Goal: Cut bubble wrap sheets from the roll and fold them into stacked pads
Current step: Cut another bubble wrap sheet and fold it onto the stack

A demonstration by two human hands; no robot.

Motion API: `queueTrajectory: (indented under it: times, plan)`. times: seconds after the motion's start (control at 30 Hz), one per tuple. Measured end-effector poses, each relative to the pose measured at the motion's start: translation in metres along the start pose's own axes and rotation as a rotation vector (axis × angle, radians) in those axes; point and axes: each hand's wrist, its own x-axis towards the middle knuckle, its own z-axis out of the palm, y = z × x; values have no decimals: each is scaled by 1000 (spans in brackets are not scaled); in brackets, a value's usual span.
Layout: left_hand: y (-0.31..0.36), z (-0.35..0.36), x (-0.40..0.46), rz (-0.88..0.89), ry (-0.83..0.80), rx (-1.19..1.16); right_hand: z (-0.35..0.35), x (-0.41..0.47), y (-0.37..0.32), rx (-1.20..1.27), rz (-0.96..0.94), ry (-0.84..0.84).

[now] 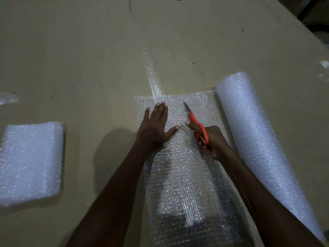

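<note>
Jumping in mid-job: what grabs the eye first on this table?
The orange scissors gripped in the right hand, blades pointing away over the unrolled bubble wrap sheet at centre. The left hand presses flat on that sheet. The bubble wrap roll lies along the right, and a folded pad stack sits far left.

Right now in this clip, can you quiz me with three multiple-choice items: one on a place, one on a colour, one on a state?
1. Where does the big white bubble wrap roll lie?
A. right of the unrolled clear bubble wrap sheet
B. left of it
C. on the folded white pad stack

2. What colour are the scissors' plastic handles?
A. blue
B. orange
C. black

3. What is the left hand doing?
A. gripping the roll
B. pressing flat on the sheet
C. holding the scissors

Answers: 1 A, the roll borders the sheet's right edge. 2 B, orange shows in the right hand. 3 B, its fingers are spread flat.
</note>
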Motion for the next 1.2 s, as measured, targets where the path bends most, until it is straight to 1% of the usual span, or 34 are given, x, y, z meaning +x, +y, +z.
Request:
queueTrajectory:
  times: [0.3, 0.5, 0.7, 1.0, 1.2]
  plan:
    - [1, 1, -2, -3, -7, -9, 3, 8, -4, -13, -21, -3]
    - [2, 3, -3, 3, 38, -15, 3, 9, -2, -3, -27, -10]
    - [2, 2, -3, -4, 13, -9, 4, 18, -8, 10, -12, -19]
    - [2, 2, -3, -10, 3, -12, 7, 21, -16, -18, -47, -17]
    - [2, 0, -3, -18, -35, -16, 5, 21, -14, -17, -47, -18]
